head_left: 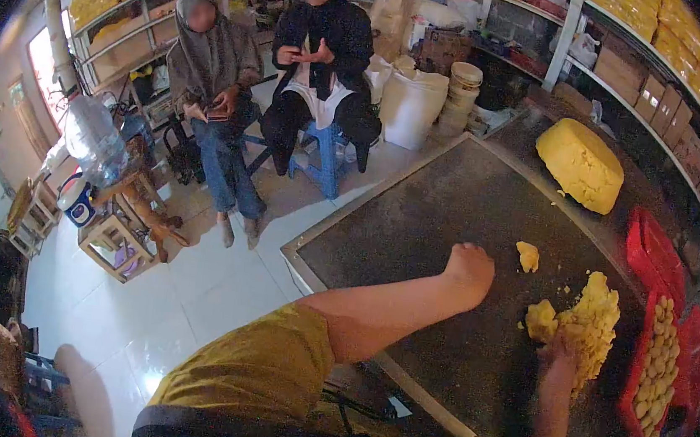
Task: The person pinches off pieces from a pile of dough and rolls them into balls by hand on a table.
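Observation:
My left hand (470, 268) is closed in a fist over the dark tabletop (418, 208), and what it may hold is hidden. To its right lies a small piece of yellow dough (527, 257). My right hand (561, 347) is at the left side of a crumbly yellow dough heap (598, 314), touching it; its fingers are partly hidden and blurred against the dough. A smaller lump (540, 319) sits just beyond that hand. Farther back on the table rests a large rounded block of yellow dough (581, 165).
A red tray (634, 414) at the right holds several small dough balls (658, 366), with another red tray (657, 248) behind it. Two people (214, 96) (323, 64) sit beyond the table. White buckets (461, 94) and a sack (411, 106) stand near the shelves.

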Available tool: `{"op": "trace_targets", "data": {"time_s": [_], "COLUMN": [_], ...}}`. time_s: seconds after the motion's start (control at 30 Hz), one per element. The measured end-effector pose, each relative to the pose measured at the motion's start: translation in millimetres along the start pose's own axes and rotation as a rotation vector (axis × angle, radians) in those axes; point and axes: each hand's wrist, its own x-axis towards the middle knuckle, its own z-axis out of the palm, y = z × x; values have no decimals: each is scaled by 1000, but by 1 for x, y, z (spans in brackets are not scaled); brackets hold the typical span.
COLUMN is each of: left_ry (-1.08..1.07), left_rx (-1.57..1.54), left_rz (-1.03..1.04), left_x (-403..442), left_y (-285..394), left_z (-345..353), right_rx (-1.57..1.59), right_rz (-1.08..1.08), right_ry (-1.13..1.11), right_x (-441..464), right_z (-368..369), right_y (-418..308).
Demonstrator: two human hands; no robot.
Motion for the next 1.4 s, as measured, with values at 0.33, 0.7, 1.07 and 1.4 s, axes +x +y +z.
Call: {"op": "trace_targets", "data": {"time_s": [0.33, 0.7, 1.07, 1.4], "left_ry": [-7, 39, 49, 118], "left_rx": [3, -98, -125, -218], "left_rz": [42, 84, 100, 200], "left_x": [1, 4, 2, 5], "left_y": [-3, 0, 4, 4], "left_z": [3, 10, 4, 14], "right_rx": [-347, 95, -20, 139], "right_rz": [82, -54, 85, -230], "right_ry": [-88, 215, 95, 179], "right_x": [-12, 9, 13, 15], "right_z": [-8, -22, -23, -20], "right_y": [-23, 21, 25, 18]}}
